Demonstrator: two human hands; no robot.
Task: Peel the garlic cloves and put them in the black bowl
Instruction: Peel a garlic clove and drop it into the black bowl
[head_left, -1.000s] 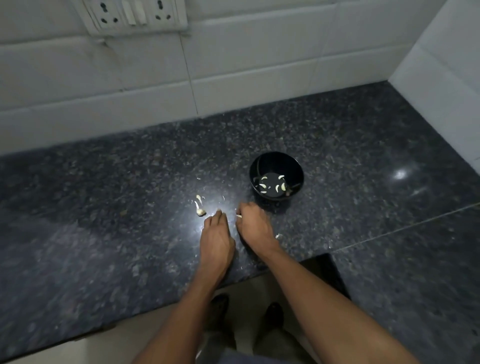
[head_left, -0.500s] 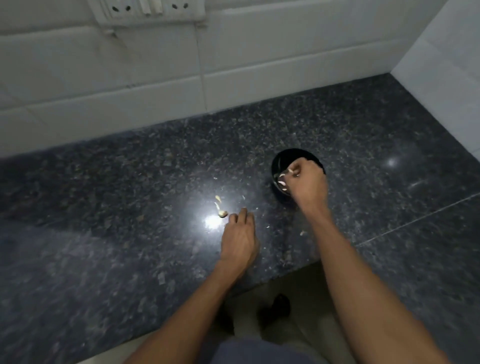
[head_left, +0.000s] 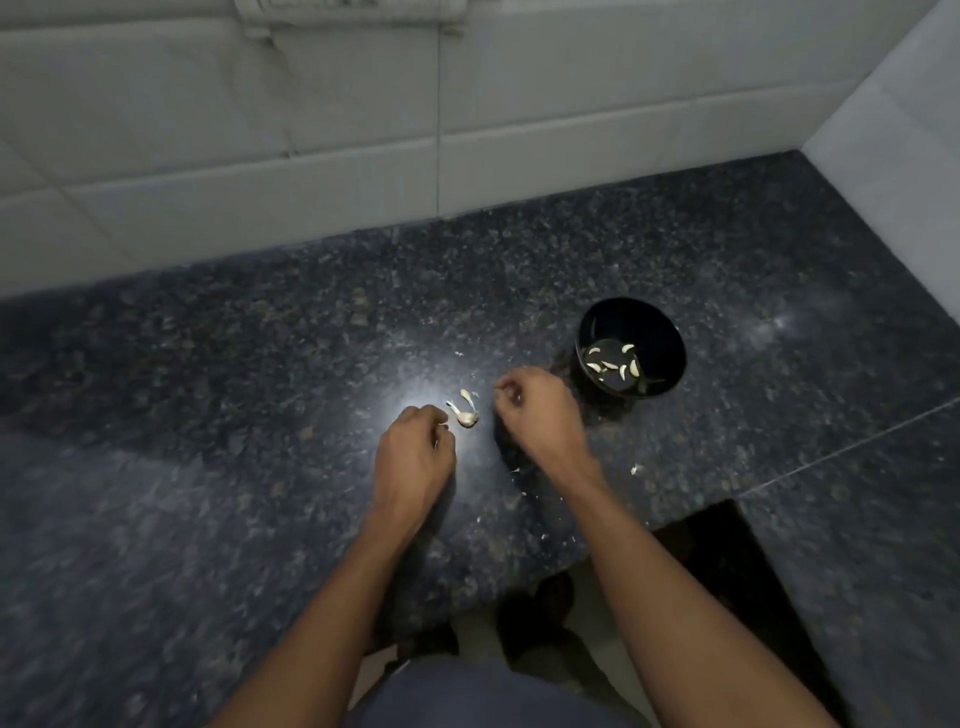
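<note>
The right hand (head_left: 540, 410) is over the counter with its fingers curled loosely inward; whether it pinches a scrap of skin or holds nothing cannot be told. Half a second ago this hand was over the black bowl (head_left: 629, 347); it has since withdrawn toward the working area. In judgement, that means a peeled clove has just been deposited and the next peeling cycle is starting.

The left hand (head_left: 415, 457) rests on the counter with its fingers curled under; its fingertips are just beside the remaining garlic. No firm grip on anything is visible. It has stayed in nearly the same place on the counter throughout.

The unpeeled garlic cloves (head_left: 464, 410), two or three small pale pieces, lie on the dark granite countertop (head_left: 260, 415) between the two hands, in the bright reflected spot. Neither hand visibly holds them.

The black bowl stands upright to the right of the right hand, near but apart from it. Several peeled cloves (head_left: 613, 361) lie on its bottom.

Loose flakes of skin (head_left: 635, 469) lie scattered on the countertop near the right forearm. White wall tiles (head_left: 311, 156) back the counter.

Judged status: most cloves are done; few remain.
</note>
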